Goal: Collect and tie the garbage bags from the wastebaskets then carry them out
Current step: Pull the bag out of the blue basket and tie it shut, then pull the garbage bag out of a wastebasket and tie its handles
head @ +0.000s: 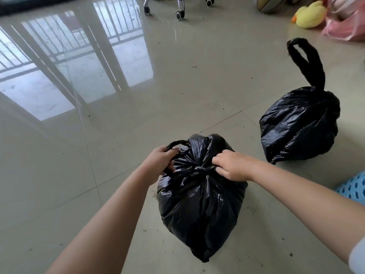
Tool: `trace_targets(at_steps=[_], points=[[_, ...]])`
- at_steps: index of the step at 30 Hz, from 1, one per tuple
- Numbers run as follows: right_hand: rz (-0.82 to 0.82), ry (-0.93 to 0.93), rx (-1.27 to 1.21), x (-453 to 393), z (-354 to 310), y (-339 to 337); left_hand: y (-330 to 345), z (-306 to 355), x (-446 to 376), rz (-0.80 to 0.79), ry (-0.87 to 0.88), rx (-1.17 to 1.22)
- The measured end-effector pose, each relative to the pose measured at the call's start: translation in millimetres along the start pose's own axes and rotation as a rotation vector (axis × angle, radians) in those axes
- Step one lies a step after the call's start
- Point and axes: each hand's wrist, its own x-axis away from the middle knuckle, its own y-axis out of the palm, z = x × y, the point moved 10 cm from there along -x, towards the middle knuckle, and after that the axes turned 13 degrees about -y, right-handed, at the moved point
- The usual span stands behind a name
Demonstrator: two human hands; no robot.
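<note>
A full black garbage bag [199,204] stands on the tiled floor right in front of me, its neck gathered into a knot at the top. My left hand [161,162] grips the bag's left handle loop. My right hand [232,165] pinches the right handle strand beside the knot. A second black garbage bag [300,123] sits on the floor to the right and further away, tied, with its handle loop sticking straight up. No hand touches it.
A blue perforated wastebasket [353,186] shows at the right edge. Office chair casters [180,15] stand at the far top. A yellow plush duck [310,14] and pink plastic bags [347,26] lie at top right. Glossy floor [79,155] spreads to the left.
</note>
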Motion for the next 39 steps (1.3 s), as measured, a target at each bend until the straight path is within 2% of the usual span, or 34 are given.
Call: trace_targets(at_steps=[3,6,8,12,15,17,20,23,28,31,35,39], points=[[0.035,0.071,-0.258,8,19,-11,-15,32,16,0.152,0.109,-0.152],[0.191,0.166,-0.258,24,46,-47,-22,67,39,0.284,0.179,-0.206],[0.372,0.225,-0.164,41,68,-84,-11,87,51,0.261,0.193,-0.262],[0.777,0.375,0.071,99,109,-167,30,127,67,0.109,0.227,-0.326],[0.917,0.508,0.173,137,134,-213,58,156,76,0.009,0.232,-0.225],[0.852,0.635,0.123,147,160,-222,75,172,81,-0.043,0.222,-0.139],[0.73,0.769,-0.092,151,190,-213,92,197,91,-0.045,0.315,-0.109],[0.725,0.656,-0.154,139,185,-208,98,210,95,0.005,0.397,-0.17],[0.696,0.518,-0.075,131,156,-220,92,228,103,0.29,0.514,-0.558],[0.627,0.508,0.069,145,132,-240,86,240,119,0.412,0.471,-0.771],[0.512,0.523,0.104,177,101,-270,88,262,161,0.436,0.394,-1.008],[0.487,0.539,0.023,232,74,-320,95,307,234,0.382,0.366,-1.099]])
